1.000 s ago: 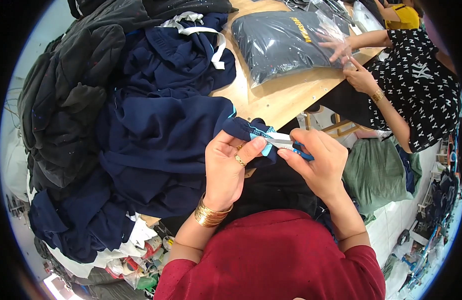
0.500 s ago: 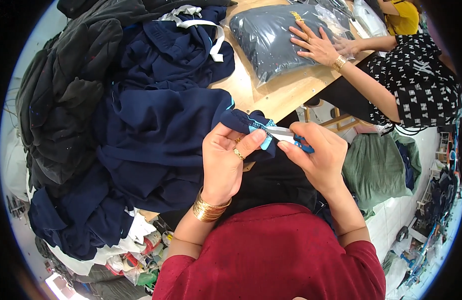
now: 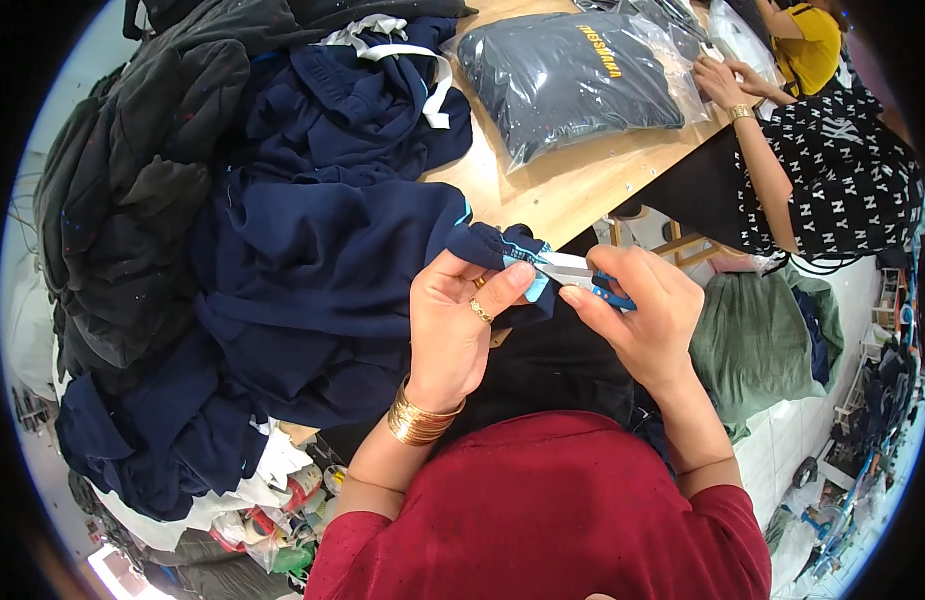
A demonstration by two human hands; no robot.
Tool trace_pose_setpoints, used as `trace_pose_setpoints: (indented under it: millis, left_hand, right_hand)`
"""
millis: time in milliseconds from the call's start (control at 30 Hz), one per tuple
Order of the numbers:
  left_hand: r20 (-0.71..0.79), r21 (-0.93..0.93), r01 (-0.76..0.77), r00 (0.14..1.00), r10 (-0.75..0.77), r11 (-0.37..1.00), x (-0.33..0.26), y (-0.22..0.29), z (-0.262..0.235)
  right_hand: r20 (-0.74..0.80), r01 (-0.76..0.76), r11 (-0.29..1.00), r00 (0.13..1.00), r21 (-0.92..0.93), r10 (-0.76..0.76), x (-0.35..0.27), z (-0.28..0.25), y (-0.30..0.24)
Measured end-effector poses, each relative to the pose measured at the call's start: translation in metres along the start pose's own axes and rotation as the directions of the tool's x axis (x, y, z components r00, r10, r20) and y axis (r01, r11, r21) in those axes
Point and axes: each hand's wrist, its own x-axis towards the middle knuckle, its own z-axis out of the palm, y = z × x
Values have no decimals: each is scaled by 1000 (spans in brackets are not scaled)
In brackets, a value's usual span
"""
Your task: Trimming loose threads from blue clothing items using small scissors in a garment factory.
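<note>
My left hand (image 3: 450, 325) pinches the edge of a navy blue garment (image 3: 332, 270) where a light blue trim shows, thumb on top. My right hand (image 3: 642, 315) holds small blue-handled thread snips (image 3: 582, 275), their metal blades against that trim next to my left thumb. The garment spreads leftward over a wooden table (image 3: 572, 195). Gold bangles sit on my left wrist and a ring on one finger.
A heap of black and navy clothes (image 3: 152, 200) covers the table's left side. A folded dark garment in a clear plastic bag (image 3: 572, 80) lies at the far end, where another person (image 3: 822, 170) in a black-and-white patterned top has a hand. A green sack (image 3: 757, 345) stands on the floor at right.
The other person's hands have slid off the bagged garment toward its right edge. My hands stay on the navy edge with the snips, barely shifted.
</note>
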Motion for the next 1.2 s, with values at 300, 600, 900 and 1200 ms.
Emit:
trace_pose_setpoints:
  millis: [300,600,900,1200]
  left_hand:
    - [1,30,-21,1000,21,999,3,-2,0]
    - [-19,36,-5,1000,6,999,4,-2,1]
    - [-14,18,-18,1000,18,1000,2,-3,1]
    - [4,21,-13,1000,13,1000,1,-2,0]
  right_hand:
    - [-18,32,999,999,-30,-33,2,0,2]
    - [-6,32,999,999,-35,-32,4,1,4]
    - [-15,19,999,1000,-31,-20,1,1,2]
    - [4,-9,1000,1000,-15,9,1,0,3]
